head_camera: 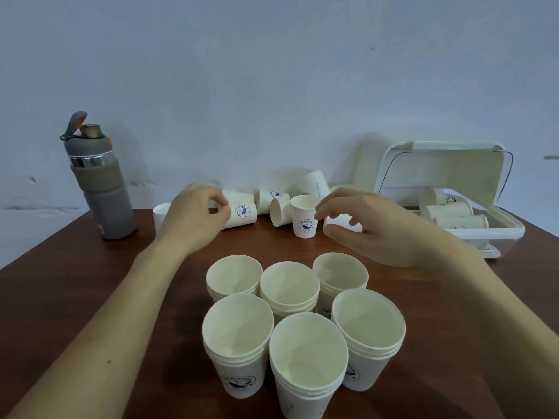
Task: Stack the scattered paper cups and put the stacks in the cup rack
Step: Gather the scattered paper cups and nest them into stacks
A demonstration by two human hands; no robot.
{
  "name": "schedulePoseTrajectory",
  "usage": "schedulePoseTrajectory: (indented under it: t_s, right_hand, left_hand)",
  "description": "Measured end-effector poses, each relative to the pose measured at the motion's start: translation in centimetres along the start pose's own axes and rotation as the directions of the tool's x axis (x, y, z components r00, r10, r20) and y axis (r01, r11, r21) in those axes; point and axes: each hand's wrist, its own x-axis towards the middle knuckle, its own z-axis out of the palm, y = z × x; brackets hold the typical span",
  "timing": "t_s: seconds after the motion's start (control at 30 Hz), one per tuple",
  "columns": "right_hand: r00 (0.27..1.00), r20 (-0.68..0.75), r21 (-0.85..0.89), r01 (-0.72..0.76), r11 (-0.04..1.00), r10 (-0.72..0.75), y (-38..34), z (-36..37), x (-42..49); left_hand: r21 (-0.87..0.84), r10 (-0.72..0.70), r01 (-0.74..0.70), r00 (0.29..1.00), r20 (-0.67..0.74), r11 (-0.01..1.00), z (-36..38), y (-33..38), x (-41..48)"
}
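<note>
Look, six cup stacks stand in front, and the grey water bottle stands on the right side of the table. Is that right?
Not quite. The six cup stacks are in front, but the grey water bottle stands on the left side of the table, not the right. The head view shows it.

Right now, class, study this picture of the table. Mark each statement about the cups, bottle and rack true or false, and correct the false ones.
1. Six cup stacks stand upright. True.
2. The bottle lies on its side. False: the water bottle stands upright.
3. The rack is empty. False: the cup rack holds cups lying sideways.
4. A single cup stands upright between the left hand and right hand. True.
5. The left hand holds a tipped cup. True.
</note>
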Motion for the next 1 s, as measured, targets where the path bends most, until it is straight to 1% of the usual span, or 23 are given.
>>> schedulePoseTrajectory:
  t_s: [0.1,0.17,0.27,0.37,0.43,0.5,0.6,0.8,0.93,1.0]
  right_hand:
    - [1.000,-0.030,0.009,0.010,1.000,-0.009,0.7,0.1,0.2]
    - [0.999,-0.039,0.010,0.013,1.000,-0.013,0.8,0.1,0.3]
    - [0.999,-0.038,0.008,0.013,1.000,-0.013,1.0,0.4,0.5]
    - [0.999,-0.039,0.011,0.008,1.000,-0.008,1.2,0.7,0.5]
    - [0.999,-0.042,0.008,0.006,1.000,-0.006,1.2,0.7,0.5]
    - [0.999,-0.050,0.003,0.008,1.000,-0.007,1.2,0.7,0.5]
    - [0.999,-0.054,-0.002,0.005,1.000,-0.005,1.2,0.6,0.5]
    - [0.997,-0.072,-0.008,0.005,1.000,-0.006,1.2,0.5,0.5]
    - [0.993,-0.116,0.000,-0.037,0.999,0.037,1.6,0.8,0.6]
    - [0.983,-0.156,0.030,-0.088,0.996,0.092,2.2,1.0,0.8]
  left_hand:
    - [0.245,-0.116,0.138,0.988,-0.100,0.960,1.0,-3.7,0.6]
    - [0.319,-0.156,0.183,0.982,-0.111,0.930,1.1,-5.3,0.8]
    - [0.317,-0.230,0.244,0.970,-0.083,0.916,1.5,-7.0,1.1]
    - [0.292,-0.329,0.315,0.944,-0.003,0.903,2.2,-8.4,0.9]
    - [0.278,-0.360,0.338,0.933,0.029,0.899,2.4,-9.0,0.7]
    - [0.240,-0.364,0.351,0.931,0.011,0.905,2.4,-9.1,0.8]
    - [0.188,-0.348,0.354,0.935,-0.067,0.916,2.3,-8.9,1.2]
    - [0.221,-0.321,0.353,0.932,-0.165,0.909,2.0,-8.2,0.9]
    - [0.208,-0.282,0.324,0.937,-0.208,0.923,1.5,-7.4,0.6]
    - [0.183,-0.259,0.304,0.937,-0.233,0.935,1.2,-6.7,0.8]
